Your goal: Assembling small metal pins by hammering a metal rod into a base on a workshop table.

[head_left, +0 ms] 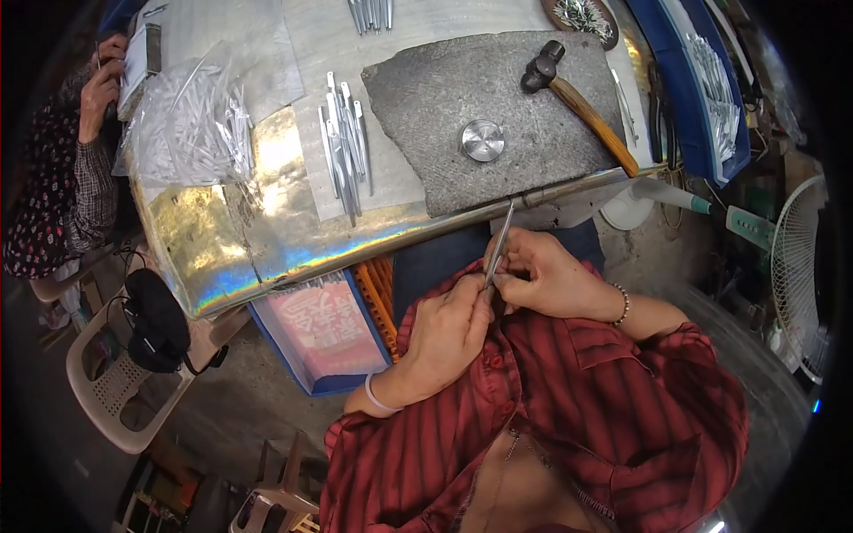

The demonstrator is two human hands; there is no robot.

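Both of my hands are together in front of my red striped shirt, just off the table's near edge. A slim, pointed silver metal strip point(504, 234) stands tilted between them, its tip toward the table. My left hand point(449, 327) is closed around its lower part. The fingers of my right hand point(546, 274) pinch it from the other side. Part of the strip is hidden by my fingers. Beyond it, a dark stone slab point(444, 98) lies on the table, bearing a round silver metal disc point(482, 140) and a hammer point(577, 102) with a wooden handle.
Left of the slab lies a bunch of silver strips point(345, 147), beside a clear bag point(191, 124) of similar pieces. A blue tray point(734, 142) stands at right, near a white fan point(797, 266). Another person's hands point(99, 93) work at far left. A plastic chair point(111, 391) stands at left.
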